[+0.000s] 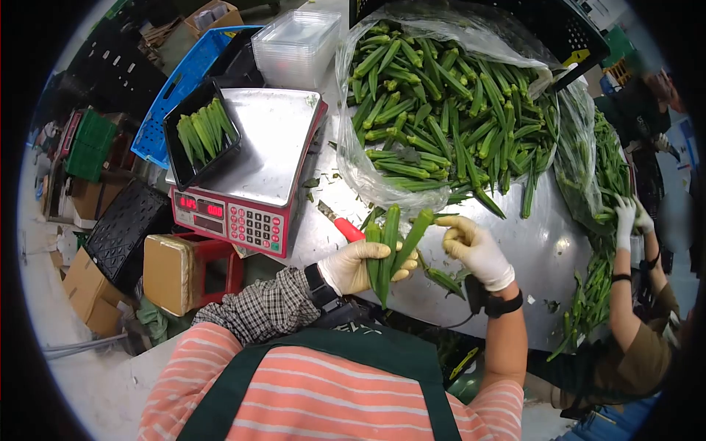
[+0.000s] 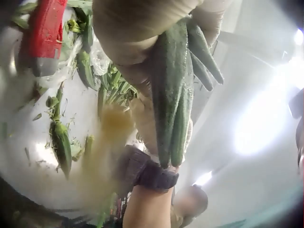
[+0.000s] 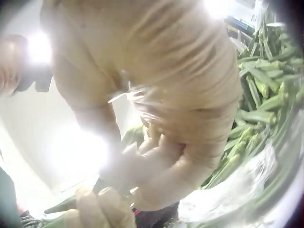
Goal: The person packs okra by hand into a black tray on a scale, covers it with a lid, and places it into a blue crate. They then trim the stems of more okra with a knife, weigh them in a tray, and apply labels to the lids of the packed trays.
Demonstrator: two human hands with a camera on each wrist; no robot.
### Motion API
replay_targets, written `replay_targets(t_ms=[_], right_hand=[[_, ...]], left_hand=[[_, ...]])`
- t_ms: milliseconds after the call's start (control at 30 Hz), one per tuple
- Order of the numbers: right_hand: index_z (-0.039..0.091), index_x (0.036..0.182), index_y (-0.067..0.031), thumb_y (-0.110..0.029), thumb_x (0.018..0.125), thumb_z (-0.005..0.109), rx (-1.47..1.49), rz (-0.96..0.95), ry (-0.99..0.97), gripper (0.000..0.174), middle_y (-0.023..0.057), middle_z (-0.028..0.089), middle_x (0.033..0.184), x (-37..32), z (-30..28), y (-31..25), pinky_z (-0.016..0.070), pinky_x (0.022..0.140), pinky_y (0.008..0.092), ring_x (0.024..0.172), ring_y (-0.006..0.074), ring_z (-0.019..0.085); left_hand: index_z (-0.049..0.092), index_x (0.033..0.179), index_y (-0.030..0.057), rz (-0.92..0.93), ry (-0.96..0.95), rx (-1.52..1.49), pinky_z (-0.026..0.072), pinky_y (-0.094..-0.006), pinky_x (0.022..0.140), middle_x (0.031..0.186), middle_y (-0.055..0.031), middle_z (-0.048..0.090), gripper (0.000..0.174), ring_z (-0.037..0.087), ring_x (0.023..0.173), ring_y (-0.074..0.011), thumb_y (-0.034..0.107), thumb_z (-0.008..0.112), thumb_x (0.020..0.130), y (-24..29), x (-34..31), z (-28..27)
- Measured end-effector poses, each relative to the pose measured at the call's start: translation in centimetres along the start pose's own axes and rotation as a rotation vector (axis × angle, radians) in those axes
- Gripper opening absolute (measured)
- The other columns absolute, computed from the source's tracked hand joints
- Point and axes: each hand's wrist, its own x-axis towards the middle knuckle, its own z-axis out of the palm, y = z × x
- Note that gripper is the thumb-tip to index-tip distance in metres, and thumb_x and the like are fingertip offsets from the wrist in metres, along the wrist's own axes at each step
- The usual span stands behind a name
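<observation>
In the head view my gloved left hand [image 1: 357, 266] holds a small bunch of green okra pods [image 1: 391, 246], their stem ends up. The left wrist view shows its fingers wrapped around the okra [image 2: 171, 90], tapered tips hanging out below. My gloved right hand [image 1: 474, 253] is beside the bunch, its index finger reaching to the top of the rightmost pod. Its other fingers are bent. Close up, the right hand [image 3: 166, 95] overlaps the left fingers and pods; I cannot tell whether it pinches one. A red handle [image 1: 348, 229] lies behind the left hand.
A large heap of okra [image 1: 456, 110] fills a plastic-lined crate behind the hands. To the left, a black tray [image 1: 193, 175] of okra sits on a red scale [image 1: 294, 147]. Clear containers [image 1: 294, 51] are stacked behind it. Another person's gloved hands [image 1: 625, 220] touch okra at right.
</observation>
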Motion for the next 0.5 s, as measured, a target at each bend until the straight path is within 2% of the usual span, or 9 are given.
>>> replay_targets(t_ms=[67, 100, 133, 200, 233, 267, 367, 467, 500], right_hand=[[0.053, 0.115, 0.0006, -0.007, 0.080, 0.059, -0.878, -0.093, 0.360, 0.036, 0.0051, 0.055, 0.087, 1.0, -1.5, 2.2, 0.0432, 0.065, 0.0225, 0.072, 0.0084, 0.050], [0.052, 0.117, 0.0009, -0.017, 0.082, 0.061, -1.118, -0.204, 0.504, 0.040, 0.0085, 0.054, 0.097, 0.9, -1.1, 2.0, 0.0437, 0.068, 0.0242, 0.075, 0.0103, 0.050], [0.052, 0.117, 0.0009, -0.017, 0.082, 0.061, -1.124, -0.213, 0.502, 0.040, 0.0085, 0.054, 0.097, 1.2, -0.8, 1.6, 0.0437, 0.068, 0.0242, 0.075, 0.0103, 0.050], [0.048, 0.123, -0.0005, -0.023, 0.084, 0.060, -0.186, -0.244, 0.254, 0.046, 0.0093, 0.052, 0.108, 1.0, 1.7, 0.2, 0.0444, 0.073, 0.0257, 0.081, 0.0111, 0.052], [0.043, 0.128, -0.0023, -0.024, 0.087, 0.057, 0.031, -0.234, 0.188, 0.048, 0.0089, 0.051, 0.114, 1.1, 3.4, -1.0, 0.0430, 0.078, 0.0244, 0.086, 0.0109, 0.051], [0.043, 0.128, -0.0023, -0.024, 0.087, 0.057, 0.030, -0.238, 0.190, 0.048, 0.0089, 0.051, 0.114, 1.5, 4.9, -1.6, 0.0430, 0.078, 0.0244, 0.086, 0.0109, 0.051], [0.040, 0.130, -0.0015, -0.022, 0.091, 0.051, 0.100, -0.392, 0.102, 0.045, 0.0085, 0.051, 0.114, 3.3, 8.0, -2.5, 0.0409, 0.082, 0.0236, 0.090, 0.0110, 0.051], [0.049, 0.114, 0.0007, -0.020, 0.092, 0.048, 0.245, -0.188, -0.037, 0.031, 0.0052, 0.057, 0.094, 4.1, 10.4, -2.5, 0.0420, 0.079, 0.0235, 0.086, 0.0120, 0.052], [0.049, 0.114, 0.0007, -0.020, 0.092, 0.048, 0.239, -0.202, -0.078, 0.031, 0.0052, 0.057, 0.094, 4.5, 11.6, -2.6, 0.0420, 0.079, 0.0235, 0.086, 0.0120, 0.052]], left_hand=[[0.043, 0.119, -0.0079, -0.019, -0.013, -0.153, 0.0445, -0.0416, 0.094, 0.120, -0.0239, 0.048, 0.041, 0.048, 0.113, -0.0344, 0.009, 0.055, 0.083, 0.0, -0.3, -0.2], [0.038, 0.123, -0.0093, -0.011, -0.029, -0.170, 0.0426, -0.0426, 0.096, 0.123, -0.0250, 0.046, 0.047, 0.047, 0.115, -0.0351, 0.011, 0.054, 0.084, 0.0, -0.5, -0.3], [0.038, 0.123, -0.0093, -0.002, -0.034, -0.169, 0.0426, -0.0426, 0.096, 0.123, -0.0250, 0.046, 0.047, 0.047, 0.115, -0.0351, 0.011, 0.054, 0.084, 0.3, -0.5, -0.4], [0.037, 0.124, -0.0094, -0.055, -0.080, -0.253, 0.0430, -0.0426, 0.095, 0.122, -0.0251, 0.046, 0.048, 0.047, 0.115, -0.0346, 0.010, 0.054, 0.083, 0.3, -1.0, -0.4], [0.038, 0.124, -0.0069, -0.071, -0.053, -0.228, 0.0449, -0.0428, 0.093, 0.120, -0.0247, 0.048, 0.048, 0.050, 0.112, -0.0335, 0.011, 0.055, 0.083, 0.2, -1.1, -0.4], [0.038, 0.124, -0.0069, -0.071, -0.055, -0.224, 0.0449, -0.0428, 0.093, 0.120, -0.0247, 0.048, 0.048, 0.050, 0.112, -0.0335, 0.011, 0.055, 0.083, 0.3, -1.3, 0.0], [0.041, 0.122, -0.0001, -0.072, -0.054, 0.185, 0.0478, -0.0420, 0.088, 0.113, -0.0221, 0.053, 0.049, 0.056, 0.104, -0.0316, 0.013, 0.061, 0.079, 0.4, -2.7, 1.4], [0.043, 0.120, 0.0001, 0.027, -0.091, 0.217, 0.0478, -0.0388, 0.087, 0.111, -0.0198, 0.055, 0.048, 0.057, 0.101, -0.0294, 0.014, 0.064, 0.079, 0.7, -4.5, 1.8], [0.045, 0.118, 0.0003, 0.018, -0.097, 0.216, 0.0482, -0.0368, 0.086, 0.108, -0.0177, 0.057, 0.046, 0.058, 0.098, -0.0266, 0.014, 0.064, 0.079, 1.2, -5.1, 0.7]])
